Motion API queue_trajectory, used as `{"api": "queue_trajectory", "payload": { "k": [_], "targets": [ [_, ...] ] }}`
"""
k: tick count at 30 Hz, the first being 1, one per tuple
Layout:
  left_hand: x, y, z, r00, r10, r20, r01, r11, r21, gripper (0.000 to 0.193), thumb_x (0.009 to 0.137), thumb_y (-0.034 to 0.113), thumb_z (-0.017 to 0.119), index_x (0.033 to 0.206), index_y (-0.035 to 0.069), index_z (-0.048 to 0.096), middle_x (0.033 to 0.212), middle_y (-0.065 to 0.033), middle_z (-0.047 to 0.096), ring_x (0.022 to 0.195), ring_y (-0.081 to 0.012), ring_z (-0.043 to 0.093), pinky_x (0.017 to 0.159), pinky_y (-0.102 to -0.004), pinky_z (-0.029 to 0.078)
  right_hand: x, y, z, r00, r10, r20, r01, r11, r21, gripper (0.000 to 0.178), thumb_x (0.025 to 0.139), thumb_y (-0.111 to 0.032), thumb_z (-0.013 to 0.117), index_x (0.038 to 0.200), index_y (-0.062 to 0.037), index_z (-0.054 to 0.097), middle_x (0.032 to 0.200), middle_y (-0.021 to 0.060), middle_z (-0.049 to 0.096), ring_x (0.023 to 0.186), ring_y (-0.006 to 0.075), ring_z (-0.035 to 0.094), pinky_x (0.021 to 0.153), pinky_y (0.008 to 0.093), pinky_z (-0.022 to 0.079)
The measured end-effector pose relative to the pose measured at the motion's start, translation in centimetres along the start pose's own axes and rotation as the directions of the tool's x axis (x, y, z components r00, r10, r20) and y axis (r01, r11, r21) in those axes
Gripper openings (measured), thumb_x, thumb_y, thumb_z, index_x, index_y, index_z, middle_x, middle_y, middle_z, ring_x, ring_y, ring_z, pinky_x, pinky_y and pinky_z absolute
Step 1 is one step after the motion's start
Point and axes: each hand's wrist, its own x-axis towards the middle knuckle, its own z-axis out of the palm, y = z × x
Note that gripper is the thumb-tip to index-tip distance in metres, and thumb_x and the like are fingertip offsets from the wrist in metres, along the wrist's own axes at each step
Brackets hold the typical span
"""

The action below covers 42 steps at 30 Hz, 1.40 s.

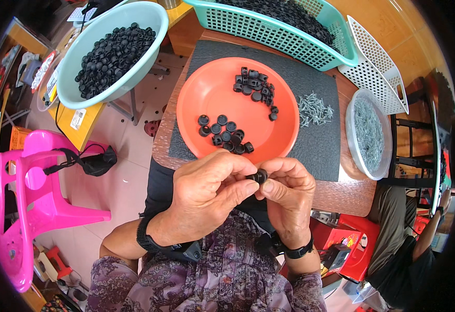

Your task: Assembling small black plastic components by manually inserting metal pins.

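Observation:
My left hand [206,187] and my right hand [288,195] meet just in front of the orange basin [193,86]. Between their fingertips they pinch one small black plastic piece [260,176], rounded like a cord lock. Both hands are closed on it, and the fingers hide much of its shape. Inside the basin lie two groups of black plastic pieces: round caps [226,130] nearer me, and hollow barrel-like pieces [256,86] at the far right. Beside the basin a loose heap of thin silvery metal pieces [315,109] rests on the dark mat [318,151]; whether springs or screws, I cannot tell.
A clear tub [369,135] of similar metal pieces stands at the right. Behind is a teal basket [269,34] of black pieces, next to a white perforated basket [375,62]. Far left are a pale basin [115,57] of black caps and a pink chair [45,192]. Another person sits at right.

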Motion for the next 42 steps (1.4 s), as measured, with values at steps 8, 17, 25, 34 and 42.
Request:
{"api": "queue_trajectory", "payload": {
  "k": [8, 17, 25, 34, 42],
  "targets": [
    [-0.13, -0.19, -0.15, 1.0, -0.013, -0.002, 0.014, 0.999, 0.036, 0.017, 0.075, 0.005, 0.072, 0.087, -0.003, 0.063, 0.077, -0.0074, 0.065, 0.064, -0.0094, 0.061, 0.057, -0.0215, 0.048, -0.1, 0.05, 0.16, 1.0, -0.015, -0.017, 0.015, 1.0, -0.026, 0.024, 0.075, 0.004, 0.067, 0.098, 0.0042, 0.06, 0.085, 0.009, 0.064, 0.07, 0.0104, 0.059, 0.061, 0.0215, 0.049],
    [-0.13, -0.17, -0.19, 1.0, -0.012, 0.003, 0.012, 0.999, 0.046, 0.017, 0.074, 0.005, 0.072, 0.086, -0.003, 0.063, 0.076, -0.0078, 0.065, 0.065, -0.0109, 0.062, 0.059, -0.0225, 0.049, -0.28, 0.25, 0.22, 0.999, -0.046, -0.015, 0.045, 0.996, -0.074, 0.024, 0.076, 0.008, 0.064, 0.099, 0.0041, 0.06, 0.086, 0.0089, 0.064, 0.072, 0.0108, 0.059, 0.062, 0.0219, 0.05],
    [-0.13, -0.21, -0.19, 1.0, -0.016, 0.007, 0.015, 0.998, 0.054, 0.017, 0.074, 0.005, 0.072, 0.086, -0.003, 0.063, 0.076, -0.0076, 0.064, 0.063, -0.0104, 0.061, 0.057, -0.022, 0.048, -0.38, 0.43, 0.01, 0.997, -0.076, -0.006, 0.075, 0.994, -0.084, 0.026, 0.075, 0.01, 0.065, 0.099, 0.0041, 0.06, 0.09, 0.0098, 0.064, 0.076, 0.0115, 0.06, 0.067, 0.0229, 0.051],
    [-0.16, 0.07, 0.05, 1.0, -0.02, -0.004, 0.021, 1.0, 0.024, 0.016, 0.075, 0.004, 0.071, 0.087, -0.003, 0.062, 0.078, -0.0076, 0.065, 0.065, -0.0104, 0.062, 0.058, -0.0222, 0.049, -0.44, 0.56, 0.13, 0.995, -0.102, -0.02, 0.101, 0.994, -0.053, 0.025, 0.076, 0.008, 0.064, 0.101, 0.0034, 0.06, 0.093, 0.0119, 0.065, 0.075, 0.0114, 0.06, 0.065, 0.0229, 0.051],
    [0.01, 0.38, 0.47, 0.996, -0.093, 0.001, 0.092, 0.992, -0.081, 0.015, 0.078, 0.003, 0.068, 0.088, -0.005, 0.061, 0.08, -0.0081, 0.065, 0.068, -0.01, 0.062, 0.06, -0.0209, 0.05, -0.31, 0.17, -0.08, 0.999, -0.04, -0.016, 0.04, 0.997, 0.064, 0.023, 0.078, 0.004, 0.064, 0.1, 0.0024, 0.058, 0.094, 0.0144, 0.065, 0.076, 0.0127, 0.061, 0.064, 0.0233, 0.051]
  ]
}}
